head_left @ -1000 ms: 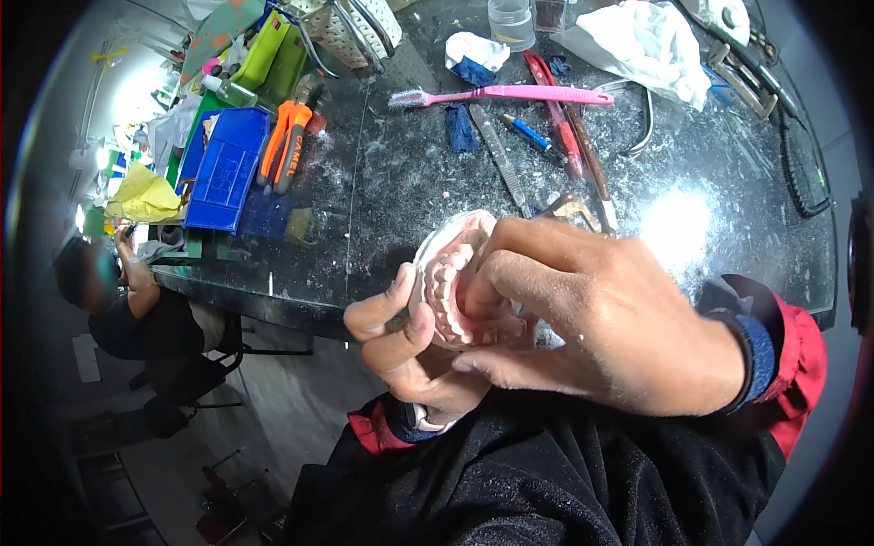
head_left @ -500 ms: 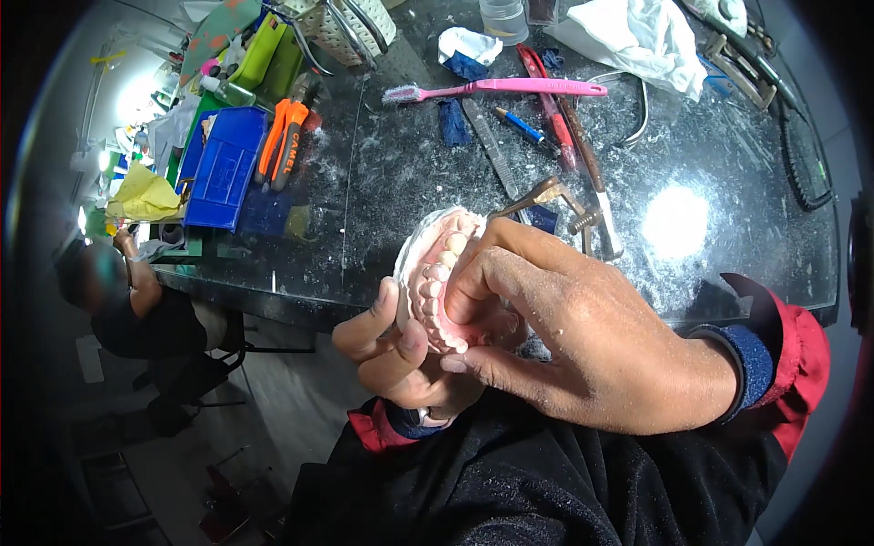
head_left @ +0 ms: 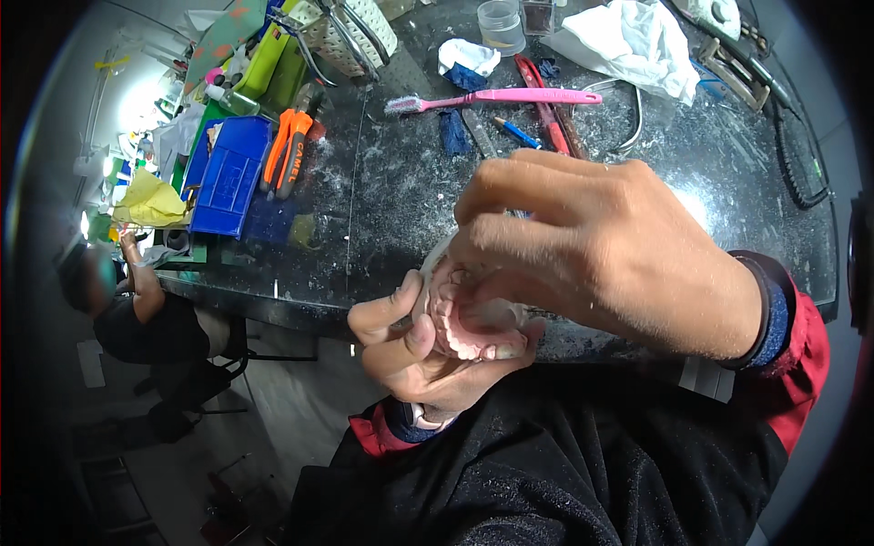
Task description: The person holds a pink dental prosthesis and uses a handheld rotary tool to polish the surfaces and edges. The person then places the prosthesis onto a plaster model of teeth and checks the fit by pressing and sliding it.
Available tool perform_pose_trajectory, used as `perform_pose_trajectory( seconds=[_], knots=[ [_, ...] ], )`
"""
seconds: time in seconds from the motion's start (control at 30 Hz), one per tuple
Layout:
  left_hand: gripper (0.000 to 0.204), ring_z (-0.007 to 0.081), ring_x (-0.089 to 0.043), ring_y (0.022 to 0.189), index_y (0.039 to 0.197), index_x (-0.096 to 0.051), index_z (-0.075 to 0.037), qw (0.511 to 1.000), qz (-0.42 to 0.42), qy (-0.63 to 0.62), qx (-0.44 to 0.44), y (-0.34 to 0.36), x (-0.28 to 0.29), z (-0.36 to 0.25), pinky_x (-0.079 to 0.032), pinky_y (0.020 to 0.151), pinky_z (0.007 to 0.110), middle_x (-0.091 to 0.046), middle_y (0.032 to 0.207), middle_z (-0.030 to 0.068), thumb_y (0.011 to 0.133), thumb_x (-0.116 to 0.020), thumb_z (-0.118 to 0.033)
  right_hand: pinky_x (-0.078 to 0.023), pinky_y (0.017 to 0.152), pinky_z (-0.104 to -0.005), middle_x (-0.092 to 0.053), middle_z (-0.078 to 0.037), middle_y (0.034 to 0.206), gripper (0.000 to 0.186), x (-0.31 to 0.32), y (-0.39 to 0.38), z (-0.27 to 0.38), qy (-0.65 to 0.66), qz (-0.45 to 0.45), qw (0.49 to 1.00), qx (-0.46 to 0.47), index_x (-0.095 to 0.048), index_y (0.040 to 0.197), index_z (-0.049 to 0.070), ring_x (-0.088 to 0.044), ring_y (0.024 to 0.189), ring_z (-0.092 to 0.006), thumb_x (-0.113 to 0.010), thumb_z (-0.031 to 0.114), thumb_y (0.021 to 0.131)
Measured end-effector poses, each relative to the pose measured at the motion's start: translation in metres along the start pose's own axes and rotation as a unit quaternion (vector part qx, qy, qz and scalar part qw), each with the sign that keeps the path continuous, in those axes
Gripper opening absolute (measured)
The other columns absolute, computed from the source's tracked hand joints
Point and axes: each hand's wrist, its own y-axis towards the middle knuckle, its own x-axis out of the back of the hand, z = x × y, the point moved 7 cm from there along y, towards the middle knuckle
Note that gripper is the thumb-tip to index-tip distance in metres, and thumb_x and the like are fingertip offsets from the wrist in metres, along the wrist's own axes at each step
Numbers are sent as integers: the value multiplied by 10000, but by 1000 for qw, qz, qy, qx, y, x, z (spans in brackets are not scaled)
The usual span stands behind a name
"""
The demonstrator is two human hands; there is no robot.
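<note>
A pink and white dental cast (head_left: 462,338), with a row of teeth along its curved ridge, is held over the near table edge. My left hand (head_left: 421,366) grips it from below and the left, its fingers wrapped round the outer side. Above the far part of the cast is my right hand (head_left: 605,259), dusted with white powder. Its fingers are bent and closed together over the cast's inner side. The right fingertips are mostly hidden, so I cannot make out what they pinch. The far teeth of the cast lie behind that hand.
On the dusty black table (head_left: 382,182) lie a pink toothbrush (head_left: 510,96), a blue pencil (head_left: 517,132) and a red tool (head_left: 539,100). Orange-handled pliers (head_left: 287,150) rest by a blue bin (head_left: 229,173). A white cloth (head_left: 628,45) lies farther back. Another person (head_left: 137,305) sits at left.
My right hand has lifted and shifted farther from me, its fingers now over the cast's far part. The cast has tipped, showing more of its near teeth. My left hand has moved slightly right.
</note>
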Motion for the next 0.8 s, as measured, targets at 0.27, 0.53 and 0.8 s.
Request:
perform_pose_trajectory(
  seconds=[0.27, 0.53, 0.8],
  knots=[
    [942, 262, -529, 1070, 1168, -359, -28, 992, 34, -119, -4, -6, -4, 4, -463, 917, 390, -425, 1132, 118, 477, -920, -334, -529, 457, -265, -561, -94, 919, 265, -4, -6, 12, -50, 16, 990, 133, -616, 851, -25, -623, 766, -194, -698, 80, 622],
    [845, 281, -570, 1018, 1121, -361, -92, 987, 83, -126, 54, 1, -9, 5, -548, 844, 346, -388, 1113, 135, 487, -917, -149, -536, 443, -270, -558, -143, 927, 369, -11, -11, 14, -101, 89, 980, 149, -607, 908, -91, -625, 619, -196, -678, 122, 615],
    [841, 279, -580, 988, 1102, -359, -65, 985, 37, -158, 55, 1, -11, 7, -547, 821, 339, -423, 1067, 141, 482, -918, -163, -519, 412, -259, -570, -84, 897, 284, -12, -8, 8, -101, 44, 985, 133, -593, 834, -26, -602, 539, -149, -688, 145, 628]
  ],
)
